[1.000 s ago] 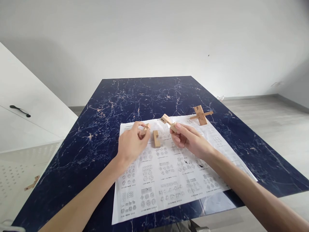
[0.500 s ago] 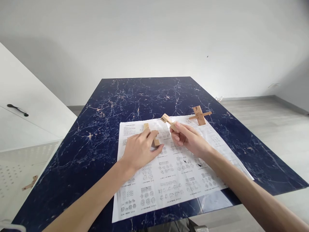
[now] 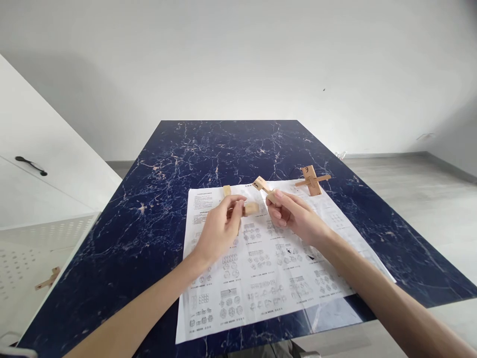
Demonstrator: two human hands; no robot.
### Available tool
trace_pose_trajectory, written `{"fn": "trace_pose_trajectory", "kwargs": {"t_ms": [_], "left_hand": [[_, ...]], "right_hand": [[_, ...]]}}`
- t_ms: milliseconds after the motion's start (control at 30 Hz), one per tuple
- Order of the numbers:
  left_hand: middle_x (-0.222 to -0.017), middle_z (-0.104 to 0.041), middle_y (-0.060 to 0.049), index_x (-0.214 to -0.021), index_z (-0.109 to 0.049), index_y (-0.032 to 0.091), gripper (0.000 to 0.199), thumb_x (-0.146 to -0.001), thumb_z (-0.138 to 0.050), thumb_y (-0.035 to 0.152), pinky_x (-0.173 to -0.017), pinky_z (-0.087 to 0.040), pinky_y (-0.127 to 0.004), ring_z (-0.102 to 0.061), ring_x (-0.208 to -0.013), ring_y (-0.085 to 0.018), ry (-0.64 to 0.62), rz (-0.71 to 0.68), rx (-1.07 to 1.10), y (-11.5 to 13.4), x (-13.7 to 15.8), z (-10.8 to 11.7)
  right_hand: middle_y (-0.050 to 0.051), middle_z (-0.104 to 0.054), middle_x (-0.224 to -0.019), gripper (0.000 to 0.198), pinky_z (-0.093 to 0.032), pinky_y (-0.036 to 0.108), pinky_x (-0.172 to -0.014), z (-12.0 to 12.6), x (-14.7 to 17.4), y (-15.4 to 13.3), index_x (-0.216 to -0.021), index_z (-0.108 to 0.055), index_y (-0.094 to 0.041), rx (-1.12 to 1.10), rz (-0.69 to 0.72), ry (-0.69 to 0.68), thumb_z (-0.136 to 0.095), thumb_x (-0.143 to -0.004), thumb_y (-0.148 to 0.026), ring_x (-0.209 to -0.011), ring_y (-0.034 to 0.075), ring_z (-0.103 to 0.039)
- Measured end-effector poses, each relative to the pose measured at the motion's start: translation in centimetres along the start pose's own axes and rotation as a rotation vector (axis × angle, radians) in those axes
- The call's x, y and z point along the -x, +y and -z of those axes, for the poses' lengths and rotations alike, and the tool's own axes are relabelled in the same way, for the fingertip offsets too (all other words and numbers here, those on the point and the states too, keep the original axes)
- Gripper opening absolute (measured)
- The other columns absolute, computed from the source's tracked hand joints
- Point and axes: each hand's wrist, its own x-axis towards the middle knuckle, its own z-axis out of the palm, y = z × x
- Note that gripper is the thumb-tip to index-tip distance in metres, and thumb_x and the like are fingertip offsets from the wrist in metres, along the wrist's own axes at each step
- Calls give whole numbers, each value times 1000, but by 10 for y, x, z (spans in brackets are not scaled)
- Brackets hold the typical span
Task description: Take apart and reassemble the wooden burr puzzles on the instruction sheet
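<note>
My left hand (image 3: 220,226) is closed on a notched wooden puzzle piece (image 3: 251,209), whose pale block end sticks out to the right past the thumb. Just behind those fingers, part of another wooden block (image 3: 227,190) shows on the printed sheet (image 3: 261,291); the rest is covered by the hand. Between thumb and fingers, my right hand (image 3: 292,214) pinches a second notched puzzle piece (image 3: 260,183) with a narrow middle and a "3" written on its far end. The two held pieces are close together but apart.
Two interlocked wooden pieces (image 3: 312,180) forming a cross lie at the sheet's far right corner. The sheet lies on a dark blue marbled table (image 3: 223,149). Lower on the left, another wooden cross piece (image 3: 47,279) rests on a white perforated surface, below a white cabinet (image 3: 33,134).
The left hand's fingers have turned, and the puzzle piece that stood by the sheet under them is now lifted, pointing right. My right hand holds its piece almost unchanged. The view has shifted slightly.
</note>
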Motion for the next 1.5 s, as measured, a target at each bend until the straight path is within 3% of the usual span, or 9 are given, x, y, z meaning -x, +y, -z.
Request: {"fn": "trace_pose_trajectory", "kwargs": {"t_ms": [100, 200, 400, 600, 800, 933, 1033, 1267, 1500], "left_hand": [[-87, -71, -6, -117, -71, 17, 40, -111, -46, 49, -64, -52, -32, -59, -64, -15, -20, 131, 328, 5, -3, 0], [-112, -74, -11, -116, -73, 17, 36, -110, -52, 46, -74, -56, -34, -62, -73, -15, -6, 176, 469, 6, -6, 0], [-76, -63, -1, -120, -75, 19, 40, -109, -55, 52, -68, -49, -30, -56, -68, -15, -65, 146, 309, 9, -3, 1], [-90, -75, -5, -117, -79, 19, 37, -104, -64, 50, -84, -60, -34, -70, -80, -19, -58, 127, 294, 10, -3, 1], [-103, -81, -8, -137, -72, 20, 40, -109, -57, 44, -104, -60, -44, -78, -101, -24, -120, 106, 297, 1, -5, 1], [-134, -76, -12, -155, -58, 22, 50, -107, -61, 35, -112, -58, -47, -76, -119, -27, -293, 64, 371, 1, -4, 0], [-149, -68, -12, -156, -56, 24, 53, -104, -65, 32, -117, -55, -47, -73, -128, -28, -373, 50, 482, 1, -4, -2], [-140, -73, -12, -145, -64, 23, 41, -106, -64, 35, -117, -54, -48, -73, -127, -28, -293, 68, 471, 0, -9, 3], [-140, -70, -11, -153, -53, 25, 45, -108, -58, 35, -118, -51, -48, -67, -133, -28, -154, -13, 184, 1, 0, -2]], "right_hand": [[-5, -44, -70, 43, -28, 31, -55, 0, 0, -2, -94, -61, -21, 7, 6, -11, -57, -107, -62, -56, 11, -35], [-4, -44, -71, 43, -27, 31, -55, -1, 1, -4, -92, -60, -21, 1, 14, -23, -57, -108, -61, -56, 11, -34], [-4, -47, -71, 41, -29, 32, -55, -1, 5, -4, -90, -59, -22, -7, 91, -136, -54, -111, -56, -55, 12, -35], [-1, -55, -76, 41, -36, 31, -55, -1, 5, -3, -92, -58, -22, -52, 131, -284, -51, -111, -57, -56, 12, -41], [3, -59, -84, 41, -44, 33, -61, -1, 4, -7, -95, -65, -23, -49, 109, -137, -57, -107, -62, -69, 18, -51], [5, -60, -91, 41, -43, 32, -65, 1, 1, -5, -91, -64, -22, -82, 121, -60, -57, -108, -59, -75, 18, -52], [3, -57, -85, 41, -41, 32, -64, 1, 0, -4, -90, -62, -22, -84, 121, -60, -53, -110, -57, -72, 17, -50], [-3, -40, -69, 53, -34, 34, -61, -7, 5, -5, -75, -49, -23, 216, 139, -134, -43, -112, -61, -58, 14, -37], [-2, -41, -64, 62, -29, 34, -57, -12, 9, 0, -75, -50, -24, 455, 93, -122, -34, -110, -72, -56, 15, -32]]}}
